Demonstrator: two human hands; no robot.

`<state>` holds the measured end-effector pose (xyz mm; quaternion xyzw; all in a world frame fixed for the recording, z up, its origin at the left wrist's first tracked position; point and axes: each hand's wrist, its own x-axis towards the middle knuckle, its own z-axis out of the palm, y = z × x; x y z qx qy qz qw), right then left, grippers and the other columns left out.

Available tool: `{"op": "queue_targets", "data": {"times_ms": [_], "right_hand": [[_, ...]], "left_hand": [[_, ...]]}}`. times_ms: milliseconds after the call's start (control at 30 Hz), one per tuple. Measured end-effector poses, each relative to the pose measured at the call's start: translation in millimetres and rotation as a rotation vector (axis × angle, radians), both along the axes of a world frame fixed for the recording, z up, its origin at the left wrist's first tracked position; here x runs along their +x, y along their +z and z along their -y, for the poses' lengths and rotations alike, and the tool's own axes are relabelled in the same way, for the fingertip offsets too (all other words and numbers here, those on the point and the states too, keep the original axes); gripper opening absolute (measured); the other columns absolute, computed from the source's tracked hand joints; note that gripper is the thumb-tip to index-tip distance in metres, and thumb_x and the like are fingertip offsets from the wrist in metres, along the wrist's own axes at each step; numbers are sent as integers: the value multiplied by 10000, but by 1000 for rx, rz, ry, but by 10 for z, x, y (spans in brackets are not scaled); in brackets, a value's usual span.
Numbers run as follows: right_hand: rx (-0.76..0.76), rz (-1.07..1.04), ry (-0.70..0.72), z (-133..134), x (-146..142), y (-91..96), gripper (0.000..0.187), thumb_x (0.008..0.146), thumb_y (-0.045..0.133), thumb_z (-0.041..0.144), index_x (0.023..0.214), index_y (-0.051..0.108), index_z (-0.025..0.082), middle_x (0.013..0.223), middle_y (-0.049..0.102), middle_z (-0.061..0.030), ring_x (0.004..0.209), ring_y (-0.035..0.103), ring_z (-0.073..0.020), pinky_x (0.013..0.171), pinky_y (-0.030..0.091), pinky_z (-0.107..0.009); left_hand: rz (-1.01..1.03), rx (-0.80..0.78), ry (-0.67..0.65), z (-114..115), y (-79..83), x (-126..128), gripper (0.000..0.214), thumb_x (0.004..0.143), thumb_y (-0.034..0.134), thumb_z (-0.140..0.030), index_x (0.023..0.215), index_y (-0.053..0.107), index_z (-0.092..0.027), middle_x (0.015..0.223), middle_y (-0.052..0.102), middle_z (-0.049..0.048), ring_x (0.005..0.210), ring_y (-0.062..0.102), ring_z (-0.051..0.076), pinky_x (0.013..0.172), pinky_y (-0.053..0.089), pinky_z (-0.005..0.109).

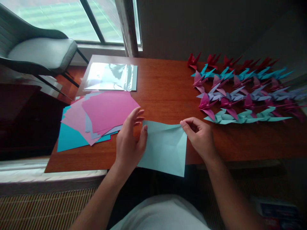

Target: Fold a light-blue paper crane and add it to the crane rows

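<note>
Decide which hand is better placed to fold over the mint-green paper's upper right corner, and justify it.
Right, probably: the right hand pinches the mint-green paper at that corner, while the left hand is open at the paper's opposite side.

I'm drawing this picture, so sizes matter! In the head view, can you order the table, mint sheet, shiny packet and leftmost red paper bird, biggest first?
1. Table
2. Mint sheet and shiny packet: not ranked, because the sheet is nearer the camera
3. Leftmost red paper bird
</note>
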<state>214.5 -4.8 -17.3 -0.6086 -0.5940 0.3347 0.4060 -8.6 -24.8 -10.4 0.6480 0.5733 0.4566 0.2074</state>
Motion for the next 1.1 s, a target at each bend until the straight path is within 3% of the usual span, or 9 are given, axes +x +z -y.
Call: {"op": "queue_targets", "data": {"times_ms": [100, 167, 267, 433, 633, 767, 867, 1100], "right_hand": [[66, 129, -39, -26, 17, -57, 236, 909, 659, 396, 788, 704, 199, 721, 709, -10, 637, 643, -155, 603, 478, -274], [125, 217, -49, -35, 28, -78, 224, 921, 650, 371, 790, 705, 197, 702, 705, -1, 614, 638, -145, 605, 470, -267], [194, 309, -48, -37, 39, -100, 208, 940, 628, 332, 800, 699, 196, 716, 708, -1, 619, 637, -143, 619, 465, -269], [210, 347, -9, -19, 44, -127, 214, 914, 674, 384, 815, 690, 195, 735, 695, -7, 610, 601, -143, 619, 460, -280], [62, 119, -33, 72, 43, -102, 227, 789, 797, 382, 871, 673, 210, 690, 620, 29, 558, 517, -126, 524, 424, -257], [-67, -90, 5, 135, 11, -65, 276, 793, 781, 432, 914, 657, 216, 744, 659, 13, 573, 563, -142, 493, 441, -260], [-34, 31, 43, 144, -16, -56, 222, 849, 726, 402, 959, 683, 215, 830, 708, -15, 629, 617, -165, 559, 484, -289], [289, 459, 83, 156, 6, -144, 43, 889, 687, 225, 909, 665, 195, 863, 707, -47, 802, 665, -211, 743, 521, -338]], "left_hand": [[-221, 173, 22, 64, 21, 15, 431, 921, 597, -144, 1345, 566, -217, 1355, 640, 125, 1226, 622, 257, 1051, 501, 442], [-252, 167, -103, 142, 30, 46, 347, 928, 558, -97, 1232, 639, -242, 1276, 694, 77, 1153, 660, 221, 990, 539, 390], [-461, 78, -206, 247, 32, 103, 304, 943, 549, -135, 1219, 654, -206, 1257, 719, 85, 1123, 666, 260, 953, 550, 436], [-799, -148, -237, 287, 46, 158, 473, 982, 533, -361, 1399, 561, -141, 1550, 485, 176, 1410, 464, 367, 1114, 418, 567], [-847, -163, -276, 223, 16, 156, 523, 1012, 453, -421, 1457, 512, -152, 1610, 405, 151, 1491, 361, 340, 1203, 319, 557], [-836, -155, -310, 177, -21, 161, 532, 1017, 434, -384, 1489, 478, -140, 1628, 375, 137, 1516, 316, 334, 1227, 282, 556], [-832, -148, -352, 149, -38, 169, 535, 1030, 387, -358, 1511, 449, -133, 1648, 337, 123, 1534, 276, 326, 1241, 241, 567], [-870, -108, -355, 90, -26, 141, 557, 1028, 410, -420, 1484, 483, -109, 1632, 367, 142, 1501, 337, 333, 1218, 290, 526]]}}
